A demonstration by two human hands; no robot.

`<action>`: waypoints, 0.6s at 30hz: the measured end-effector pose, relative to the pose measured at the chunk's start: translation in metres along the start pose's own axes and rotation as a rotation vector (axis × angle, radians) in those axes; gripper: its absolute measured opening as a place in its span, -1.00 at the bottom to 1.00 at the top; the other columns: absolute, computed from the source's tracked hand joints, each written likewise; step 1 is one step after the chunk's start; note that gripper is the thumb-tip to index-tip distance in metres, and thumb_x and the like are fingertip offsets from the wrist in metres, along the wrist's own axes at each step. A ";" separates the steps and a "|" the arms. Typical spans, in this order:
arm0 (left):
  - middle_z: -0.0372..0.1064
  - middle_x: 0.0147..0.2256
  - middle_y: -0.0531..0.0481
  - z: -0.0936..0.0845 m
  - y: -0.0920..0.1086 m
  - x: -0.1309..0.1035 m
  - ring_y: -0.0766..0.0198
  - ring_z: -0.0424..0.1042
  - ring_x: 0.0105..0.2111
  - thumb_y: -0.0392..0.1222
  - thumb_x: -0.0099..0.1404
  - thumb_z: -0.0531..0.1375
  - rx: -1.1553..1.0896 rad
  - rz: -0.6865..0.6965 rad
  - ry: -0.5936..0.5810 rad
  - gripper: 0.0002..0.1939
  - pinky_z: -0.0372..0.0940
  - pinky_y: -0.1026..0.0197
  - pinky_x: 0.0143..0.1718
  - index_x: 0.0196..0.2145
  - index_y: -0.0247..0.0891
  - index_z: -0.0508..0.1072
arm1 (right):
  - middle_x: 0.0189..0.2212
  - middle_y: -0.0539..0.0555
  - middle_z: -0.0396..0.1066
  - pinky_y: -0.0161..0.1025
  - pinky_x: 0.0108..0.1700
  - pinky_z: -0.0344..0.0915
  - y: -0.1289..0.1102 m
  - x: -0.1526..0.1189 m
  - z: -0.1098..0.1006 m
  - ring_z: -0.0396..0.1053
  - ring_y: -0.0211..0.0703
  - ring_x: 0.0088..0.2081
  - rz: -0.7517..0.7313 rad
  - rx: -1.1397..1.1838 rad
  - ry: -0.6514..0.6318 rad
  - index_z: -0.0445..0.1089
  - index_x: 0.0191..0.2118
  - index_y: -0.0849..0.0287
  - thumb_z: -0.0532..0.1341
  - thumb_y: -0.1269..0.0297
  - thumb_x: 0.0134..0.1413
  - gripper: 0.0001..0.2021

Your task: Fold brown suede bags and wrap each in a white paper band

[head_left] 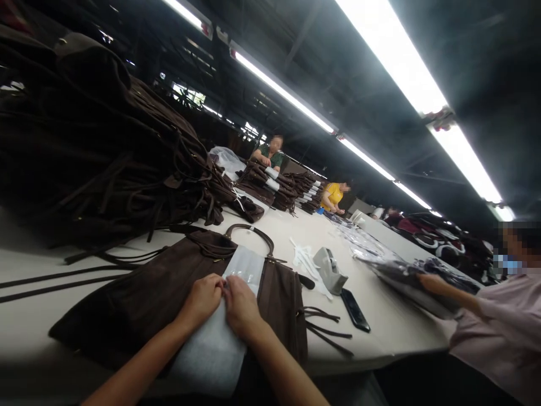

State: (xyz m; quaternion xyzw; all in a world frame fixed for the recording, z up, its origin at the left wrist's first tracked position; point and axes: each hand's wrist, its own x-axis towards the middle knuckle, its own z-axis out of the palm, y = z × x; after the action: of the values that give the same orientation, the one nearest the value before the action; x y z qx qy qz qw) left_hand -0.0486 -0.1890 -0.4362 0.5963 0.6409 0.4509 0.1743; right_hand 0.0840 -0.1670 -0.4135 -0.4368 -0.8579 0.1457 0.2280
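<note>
A dark brown handbag [139,299] lies flat on the table in front of me, its rounded handle [253,228] pointing away. A white wrapping sheet [211,355] runs as a band across the bag's middle, with shiny spots near its upper part. Over this band my left hand [203,297] and my right hand [242,307] meet, the fingertips of both pinched close together. What lies between the fingertips is too small and hidden to make out. Thin brown straps [329,327] trail from the bag on both sides.
A tall heap of brown bags [105,135] stands at the left. Right of my bag are a grey tape dispenser [329,270], white strips [302,256] and a black phone [355,310]. A co-worker [499,321] at the right handles plastic-wrapped goods [406,282]. Wrapped bags [274,183] lie farther back.
</note>
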 end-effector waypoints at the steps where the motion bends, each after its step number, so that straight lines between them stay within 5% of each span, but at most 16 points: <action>1: 0.50 -0.36 -0.04 0.000 0.000 0.000 0.22 0.47 -0.32 -0.52 0.12 0.01 0.007 -0.003 0.002 -0.72 0.28 0.23 -0.20 -0.58 -0.26 0.38 | 0.20 0.29 0.27 0.01 0.30 0.09 -0.001 -0.006 0.003 0.17 0.08 0.27 -0.022 -0.014 -0.060 0.30 0.19 0.32 0.07 0.41 0.25 -0.59; 4: 0.50 -0.34 -0.03 0.000 0.000 0.000 0.22 0.48 -0.31 -0.49 0.11 0.01 0.026 -0.004 -0.007 -0.74 0.31 0.22 -0.19 -0.57 -0.25 0.39 | 0.27 0.29 0.15 0.04 0.35 -0.01 -0.009 -0.037 0.003 0.06 0.10 0.32 -0.020 -0.010 -0.154 0.24 0.25 0.34 0.07 0.32 0.30 -0.54; 8: 0.49 -0.30 -0.02 0.000 0.000 -0.001 0.23 0.47 -0.25 -0.47 0.10 0.00 0.041 0.017 -0.048 -0.74 0.32 0.21 -0.10 -0.51 -0.24 0.43 | 0.25 0.17 0.22 -0.03 0.36 0.01 -0.010 -0.094 -0.024 0.15 -0.01 0.29 -0.123 0.096 -0.162 0.31 0.21 0.19 0.15 0.22 0.28 -0.57; 11: 0.48 -0.26 -0.02 0.002 0.000 0.000 0.22 0.46 -0.20 -0.46 0.11 -0.01 0.049 0.027 -0.075 -0.71 0.31 0.19 -0.04 -0.42 -0.24 0.47 | 0.18 0.11 0.33 0.00 0.33 0.08 0.006 -0.130 -0.053 0.23 -0.04 0.24 -0.177 0.090 -0.115 0.37 0.16 0.12 0.21 0.15 0.23 -0.59; 14: 0.47 -0.22 -0.04 -0.002 0.007 -0.003 0.20 0.46 -0.18 -0.44 0.14 -0.01 0.058 0.038 -0.106 -0.70 0.31 0.18 -0.03 -0.34 -0.26 0.49 | 0.27 0.15 0.19 0.19 0.33 0.01 0.029 -0.158 -0.072 0.11 0.11 0.30 -0.215 -0.112 -0.119 0.23 0.26 0.13 0.35 0.04 0.06 -0.33; 18: 0.45 -0.13 -0.06 -0.027 0.028 -0.022 0.20 0.45 -0.15 -0.30 0.30 0.03 0.057 0.144 -0.172 -0.75 0.34 0.18 -0.04 -0.18 -0.27 0.48 | 0.39 0.10 -0.12 0.35 0.31 -0.05 0.054 -0.183 -0.071 -0.05 0.22 0.35 -0.255 -0.367 -0.154 -0.06 0.39 -0.01 0.39 0.33 -0.04 -0.08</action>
State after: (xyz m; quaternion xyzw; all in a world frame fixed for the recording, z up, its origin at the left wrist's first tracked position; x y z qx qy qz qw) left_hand -0.0472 -0.2221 -0.4070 0.6820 0.5916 0.3910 0.1791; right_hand 0.2519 -0.2817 -0.4250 -0.3465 -0.9331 -0.0097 0.0953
